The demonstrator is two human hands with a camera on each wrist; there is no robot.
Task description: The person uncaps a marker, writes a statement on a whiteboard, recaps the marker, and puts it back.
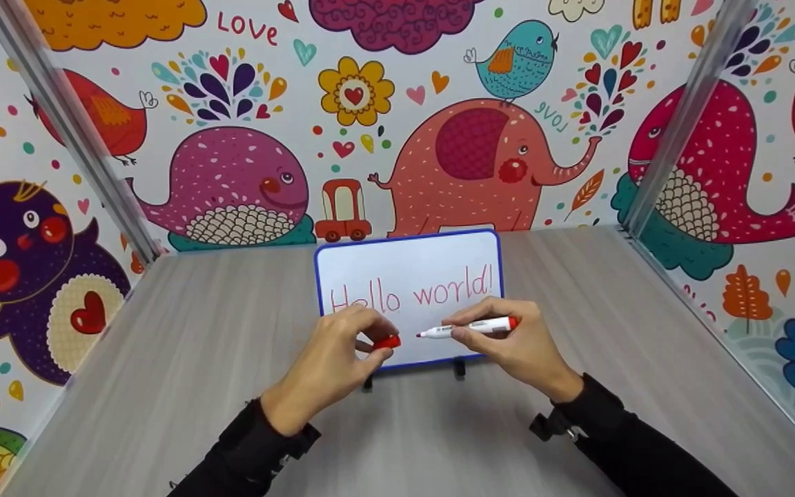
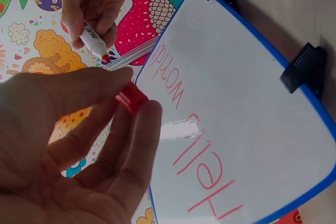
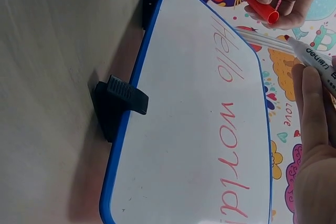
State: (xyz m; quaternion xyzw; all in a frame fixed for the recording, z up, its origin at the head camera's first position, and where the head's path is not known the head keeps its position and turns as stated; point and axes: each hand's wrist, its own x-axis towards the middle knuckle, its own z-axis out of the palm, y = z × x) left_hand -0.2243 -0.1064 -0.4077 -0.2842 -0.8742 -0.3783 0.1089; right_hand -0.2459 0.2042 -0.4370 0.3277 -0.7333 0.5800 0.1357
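Note:
Between thumb and fingers, my left hand (image 1: 332, 355) pinches a red marker cap (image 1: 388, 342); in the right wrist view the open end of the cap (image 3: 272, 17) shows. My right hand (image 1: 518, 342) holds a white marker (image 1: 470, 327) with a red tail, its bare red tip pointing left at the cap, a short gap apart. Behind both hands stands a blue-framed whiteboard (image 1: 411, 259), tilted back, with "Hello world!" in red. In the head view the left hand covers part of the first letters; the left wrist view shows them whole.
Black stand clips (image 3: 126, 98) hold the whiteboard's lower edge. Around the board lies a grey wood-grain table (image 1: 232, 290). Walls with cartoon animals (image 1: 246, 179) enclose the back and sides, with metal posts (image 1: 87, 138) at the corners.

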